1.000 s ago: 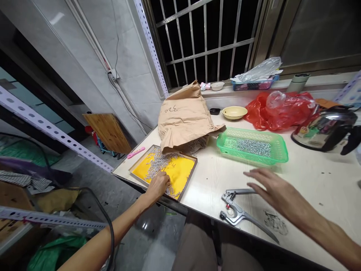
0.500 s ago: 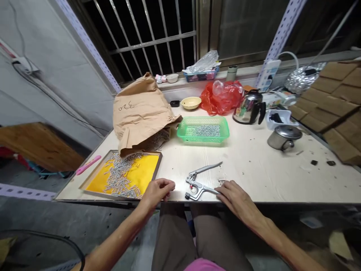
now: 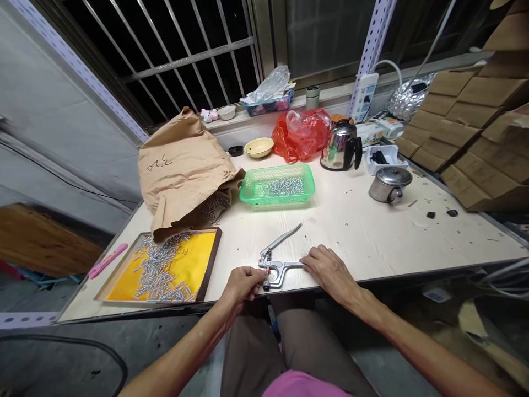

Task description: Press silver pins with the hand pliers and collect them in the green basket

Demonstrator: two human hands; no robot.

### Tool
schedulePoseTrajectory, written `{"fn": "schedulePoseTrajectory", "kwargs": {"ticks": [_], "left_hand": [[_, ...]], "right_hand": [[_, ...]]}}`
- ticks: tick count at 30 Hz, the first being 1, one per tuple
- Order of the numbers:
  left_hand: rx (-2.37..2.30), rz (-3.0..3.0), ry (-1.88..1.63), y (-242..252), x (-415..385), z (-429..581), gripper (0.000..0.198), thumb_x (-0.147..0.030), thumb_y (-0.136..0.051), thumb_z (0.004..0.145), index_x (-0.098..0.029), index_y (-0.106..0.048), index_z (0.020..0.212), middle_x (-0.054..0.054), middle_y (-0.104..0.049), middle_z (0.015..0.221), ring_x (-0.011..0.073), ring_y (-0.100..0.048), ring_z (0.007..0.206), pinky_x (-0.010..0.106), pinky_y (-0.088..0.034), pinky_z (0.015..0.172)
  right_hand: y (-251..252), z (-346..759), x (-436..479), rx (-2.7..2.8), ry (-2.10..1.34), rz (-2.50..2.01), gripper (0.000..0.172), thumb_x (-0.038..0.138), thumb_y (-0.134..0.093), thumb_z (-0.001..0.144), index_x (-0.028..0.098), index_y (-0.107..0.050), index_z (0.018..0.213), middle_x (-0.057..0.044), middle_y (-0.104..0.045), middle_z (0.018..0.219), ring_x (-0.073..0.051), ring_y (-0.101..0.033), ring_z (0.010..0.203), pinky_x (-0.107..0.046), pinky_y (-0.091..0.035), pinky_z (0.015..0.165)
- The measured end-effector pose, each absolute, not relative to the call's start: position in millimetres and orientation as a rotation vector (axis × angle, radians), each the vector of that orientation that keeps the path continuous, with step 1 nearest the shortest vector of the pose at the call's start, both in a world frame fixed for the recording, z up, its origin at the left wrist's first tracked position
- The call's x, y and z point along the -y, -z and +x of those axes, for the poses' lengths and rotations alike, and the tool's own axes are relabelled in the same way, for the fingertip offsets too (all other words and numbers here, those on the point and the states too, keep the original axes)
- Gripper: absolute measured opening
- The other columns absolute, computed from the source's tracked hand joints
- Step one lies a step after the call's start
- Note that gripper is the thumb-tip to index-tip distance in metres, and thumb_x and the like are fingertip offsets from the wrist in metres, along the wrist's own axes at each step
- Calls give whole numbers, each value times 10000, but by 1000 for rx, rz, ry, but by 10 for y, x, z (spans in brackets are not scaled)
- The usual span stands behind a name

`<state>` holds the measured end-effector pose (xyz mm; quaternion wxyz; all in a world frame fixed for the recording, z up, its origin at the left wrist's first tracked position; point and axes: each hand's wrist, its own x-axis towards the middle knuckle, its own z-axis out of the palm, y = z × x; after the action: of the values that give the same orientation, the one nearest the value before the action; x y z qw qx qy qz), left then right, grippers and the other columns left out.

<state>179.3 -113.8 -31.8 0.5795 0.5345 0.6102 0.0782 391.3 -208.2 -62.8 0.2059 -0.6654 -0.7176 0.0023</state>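
Note:
Metal press pliers (image 3: 278, 262) lie on the pale table (image 3: 372, 231) near its front edge. My left hand (image 3: 243, 282) is at the jaw end of the pliers, fingers curled in a pinch; what it pinches is too small to make out. My right hand (image 3: 328, 269) rests on the lower handle, fingers bent over it. To the left is a yellow tray (image 3: 194, 264) strewn with several small silver metal pieces. A green basket (image 3: 278, 185) farther back holds more of them.
A brown paper sack (image 3: 182, 165) spills metal pieces onto the tray. At the back stand a yellow bowl (image 3: 258, 147), red plastic bag (image 3: 301, 135), steel kettle (image 3: 341, 146) and metal pot (image 3: 388, 184). Cardboard boxes (image 3: 475, 121) stack at the right. A pink cutter (image 3: 108, 260) lies at the left edge.
My left hand left the yellow tray and came to the pliers' jaw. My right hand settled on the pliers' handle. The view swung right.

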Motion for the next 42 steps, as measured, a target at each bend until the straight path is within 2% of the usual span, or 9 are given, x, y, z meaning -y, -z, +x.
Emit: {"fn": "schedulePoseTrajectory", "kwargs": {"ticks": [16,19,21,23,25,27,31,36,42], "left_hand": [[-1364,1270,-10,380,1085,1795,407,-524,-684,565,-155,-513,584,-78,-450,372,41,-362,272,174,-227,306],[-1376,1248,-10,350,1086,1813,402,-517,-688,561,-158,-511,592,-82,-458,385,44,-381,277,172,-234,309],[-1363,1239,-30,332,1096,1823,403,-511,-697,550,-155,-520,611,-79,-482,415,43,-393,283,173,-237,309],[-1354,1238,-35,322,1105,1829,405,-509,-703,545,-155,-524,623,-77,-492,418,43,-393,282,173,-230,310],[-1366,1247,-7,322,1112,1827,415,-530,-693,554,-160,-512,606,-77,-467,370,45,-375,270,172,-221,315],[-1387,1256,12,331,1117,1820,443,-567,-681,553,-166,-495,583,-72,-447,331,47,-366,265,170,-222,322],[-1406,1270,-1,361,1130,1801,486,-617,-670,529,-171,-484,580,-58,-459,324,55,-377,272,168,-232,329],[-1408,1288,4,384,1136,1793,480,-623,-648,550,-174,-481,581,-53,-461,321,60,-374,270,173,-240,335],[-1424,1281,-2,387,1147,1797,480,-624,-650,541,-175,-488,593,-54,-464,324,64,-380,275,174,-244,340]], "right_hand": [[595,3905,2111,2007,-164,-1951,205,199,-424,917,202,-629,919,-64,-582,862,-198,-495,848,-325,-362,744],[527,3992,2082,2028,-223,-1922,180,279,-478,901,213,-625,981,-80,-585,997,-216,-493,946,-338,-380,790],[465,4086,2010,2052,-242,-1903,335,370,-569,841,200,-574,1130,-125,-499,1231,-266,-425,1127,-384,-366,882],[409,4183,1890,2107,-282,-1910,664,468,-649,750,160,-444,1302,-184,-306,1415,-334,-255,1290,-467,-285,984],[375,4259,1744,2199,-393,-1911,926,565,-682,663,126,-314,1391,-222,-185,1466,-375,-108,1347,-538,-190,1029],[371,4305,1609,2290,-513,-1882,1040,635,-679,607,120,-268,1412,-235,-190,1462,-388,-73,1354,-569,-145,1037],[417,4334,1457,2373,-495,-1823,1093,679,-673,564,110,-276,1408,-233,-260,1434,-387,-115,1345,-577,-92,1051],[433,4346,1396,2469,-493,-1804,1128,710,-648,549,83,-268,1406,-220,-179,1472,-404,-117,1331,-567,-89,1051],[379,4303,1371,2476,-405,-1746,996,637,-679,564,80,-365,1327,-196,-445,1254,-344,-362,1164,-579,-171,1005]]}}
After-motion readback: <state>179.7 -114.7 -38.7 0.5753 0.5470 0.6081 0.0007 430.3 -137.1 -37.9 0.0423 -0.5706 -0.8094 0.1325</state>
